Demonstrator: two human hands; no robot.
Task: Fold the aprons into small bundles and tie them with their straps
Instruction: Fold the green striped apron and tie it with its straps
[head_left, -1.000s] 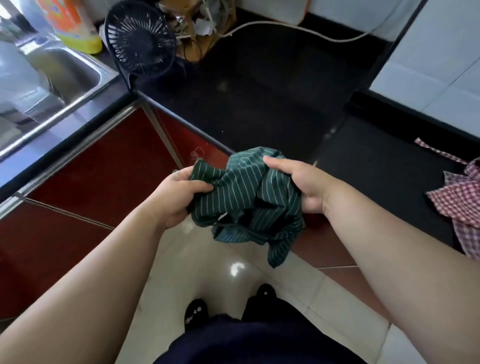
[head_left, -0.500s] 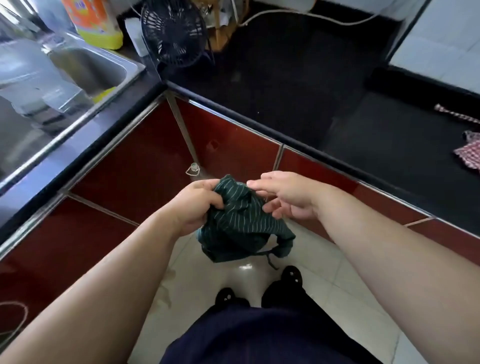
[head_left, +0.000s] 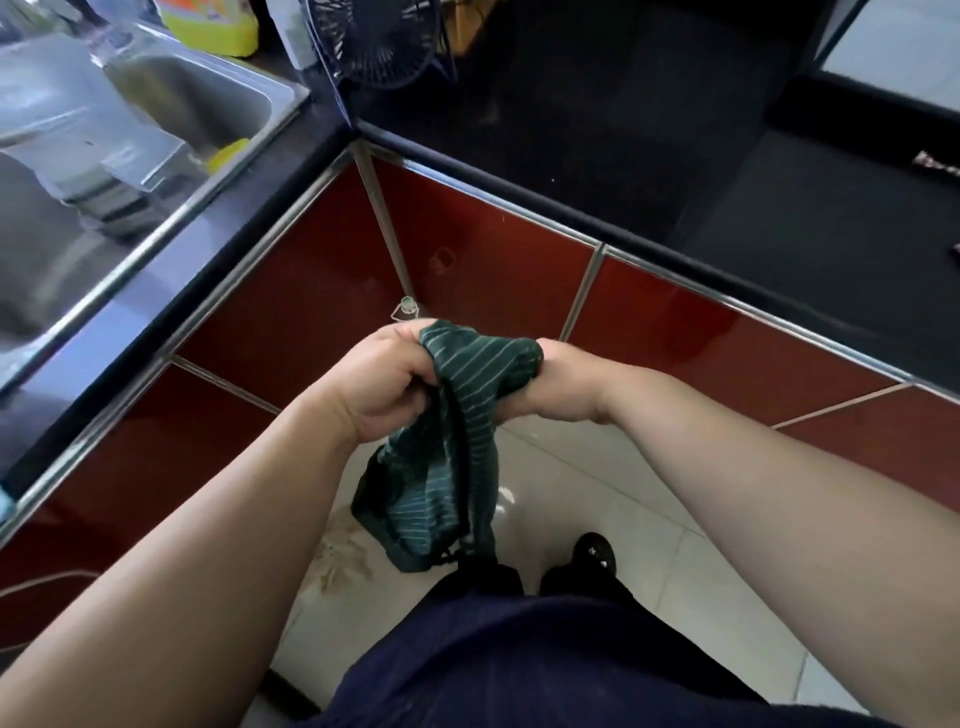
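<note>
Both fists, the left hand (head_left: 382, 382) and the right hand (head_left: 558, 382), clench the top of a green striped apron (head_left: 447, 467) that hangs crumpled above the tiled floor (head_left: 597, 499).

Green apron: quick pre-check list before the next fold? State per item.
1. Left hand gripping the green apron: ok.
2. Right hand gripping its top edge: ok.
3. Apron folded into a bundle: not ok, it hangs loose below the hands.
4. Strap located: cannot tell, a thin dark piece dangles at the bottom edge.
5. Apron clear of the floor: ok, it hangs in the air.
6. Black counter free to lay it on: ok, bare area ahead.
</note>
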